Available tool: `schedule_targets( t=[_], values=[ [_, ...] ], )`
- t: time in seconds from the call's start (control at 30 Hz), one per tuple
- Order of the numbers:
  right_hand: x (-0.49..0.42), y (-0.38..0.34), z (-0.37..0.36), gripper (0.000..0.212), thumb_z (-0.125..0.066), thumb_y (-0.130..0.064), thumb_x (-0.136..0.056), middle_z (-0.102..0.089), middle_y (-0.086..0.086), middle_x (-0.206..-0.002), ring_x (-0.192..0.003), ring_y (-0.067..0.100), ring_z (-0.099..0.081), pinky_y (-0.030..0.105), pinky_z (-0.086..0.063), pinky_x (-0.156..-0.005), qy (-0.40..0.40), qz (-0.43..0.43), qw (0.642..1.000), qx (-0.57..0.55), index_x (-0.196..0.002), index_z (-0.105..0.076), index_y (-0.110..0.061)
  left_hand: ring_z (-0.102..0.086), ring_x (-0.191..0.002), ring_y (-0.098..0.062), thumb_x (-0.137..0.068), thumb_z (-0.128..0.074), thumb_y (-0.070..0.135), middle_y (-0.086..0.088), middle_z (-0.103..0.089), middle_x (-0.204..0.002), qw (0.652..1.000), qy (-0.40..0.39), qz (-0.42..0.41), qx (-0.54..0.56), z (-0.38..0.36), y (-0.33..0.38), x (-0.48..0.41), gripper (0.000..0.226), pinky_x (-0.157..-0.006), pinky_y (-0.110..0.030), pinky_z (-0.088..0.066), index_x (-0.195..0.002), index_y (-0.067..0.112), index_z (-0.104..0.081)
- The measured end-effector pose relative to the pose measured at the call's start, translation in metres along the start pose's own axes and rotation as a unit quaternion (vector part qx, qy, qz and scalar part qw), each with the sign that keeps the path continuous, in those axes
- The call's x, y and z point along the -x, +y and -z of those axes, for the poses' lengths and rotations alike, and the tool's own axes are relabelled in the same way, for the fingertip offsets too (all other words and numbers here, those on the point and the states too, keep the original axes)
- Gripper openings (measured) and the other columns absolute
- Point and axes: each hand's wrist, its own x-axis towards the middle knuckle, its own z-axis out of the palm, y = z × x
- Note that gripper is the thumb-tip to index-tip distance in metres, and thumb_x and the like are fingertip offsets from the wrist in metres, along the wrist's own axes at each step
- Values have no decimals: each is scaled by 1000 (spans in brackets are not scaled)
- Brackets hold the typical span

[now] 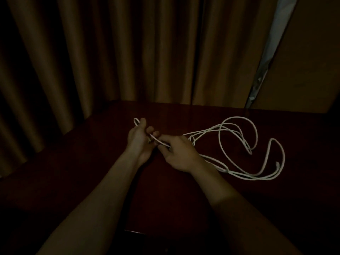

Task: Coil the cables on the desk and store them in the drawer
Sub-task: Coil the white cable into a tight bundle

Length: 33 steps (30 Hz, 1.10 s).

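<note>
A long white cable (239, 142) lies in loose tangled loops on the dark wooden desk (92, 162), mostly to the right of my hands. My left hand (139, 140) grips one end of it, and a small loop sticks out past the thumb. My right hand (179, 153) pinches the same cable just to the right of the left hand, with a short taut stretch running between the two. The free plug end (277, 163) rests on the desk at the far right. No drawer is visible in this dim view.
Brown curtains (110, 52) hang behind and to the left of the desk. A plain wall panel (309, 61) stands at the back right, with a pale strip (272, 43) beside it. The desk's front edge (134, 231) shows between my forearms.
</note>
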Motion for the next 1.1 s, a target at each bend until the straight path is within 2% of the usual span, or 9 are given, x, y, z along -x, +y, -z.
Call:
schedule_targets(
  t=[0.07,0.17,0.33,0.47,0.63,0.7,0.8,0.93,1.1],
  values=[
    [3,-1,7,41,-60,-22,-99,-75,-6,-110,-98,21,-68,34,-51,-88,-13,8,999,41,-135,-64,-40,-32,-42,-7,-113,-41,30,7,-32,-53,999,14,8,43,4,3,-1,33,-73,-35,-53,-81,19,-42],
    [5,3,11,42,-60,-27,-99,-71,-10,-127,-113,20,-66,35,-52,-93,-29,4,996,82,-137,-61,-45,-31,-42,-7,-113,-38,30,7,-34,-52,1000,25,-8,-5,8,6,-1,33,-64,-31,-48,-83,18,-44],
    [5,24,31,18,-70,-40,-94,-68,-10,-93,-100,18,-66,34,-50,-85,-30,-87,991,101,-105,-66,-27,-34,-43,-7,-113,-37,32,8,-40,-53,988,15,-42,-146,11,2,-4,34,-45,-25,-36,-84,18,-46],
    [7,42,47,21,-72,-48,-91,-68,-8,-99,-102,16,-63,37,-49,-90,-57,-117,983,130,-101,-68,-30,-32,-41,-5,-112,-36,31,8,-41,-56,983,30,-56,-173,18,8,-5,33,-40,-21,-26,-84,18,-48],
    [11,43,60,1,-60,-34,-99,-57,-6,-105,-120,27,-53,56,-46,-100,-98,-146,966,188,-99,-61,-33,-33,-42,-4,-111,-37,27,6,-42,-66,966,23,-95,-239,34,14,-10,28,-39,-20,-27,-87,19,-48],
    [8,30,52,18,-56,-24,-99,-58,-2,-123,-132,27,-43,67,-38,-105,-106,-151,943,275,-117,-62,-28,-35,-43,-2,-112,-37,27,4,-45,-72,948,-7,-112,-297,30,9,-7,25,-40,-19,-29,-92,19,-50],
    [6,15,41,30,-56,-14,-95,-62,3,-128,-129,29,-52,56,-43,-101,-66,-133,930,336,-123,-63,-22,-41,-54,-4,-113,-35,33,2,-49,-81,922,-35,-137,-361,26,5,-2,23,-49,-20,-37,-106,19,-52],
    [5,20,36,10,-57,-24,-98,-72,7,-107,-103,33,-66,37,-48,-77,41,-111,980,162,-104,-64,-22,-52,-79,-11,-113,-36,39,3,-56,-96,860,-80,-180,-470,26,0,2,22,-72,-32,-46,-113,23,-52],
    [-3,14,34,8,-62,-24,-99,-71,-11,-90,-88,9,-66,37,-54,-81,129,-58,987,-76,-97,-70,-26,-60,-80,-14,-110,-40,40,4,-63,-92,799,-132,-176,-560,23,-7,4,21,-76,-38,-46,-103,30,-58]
  ],
)
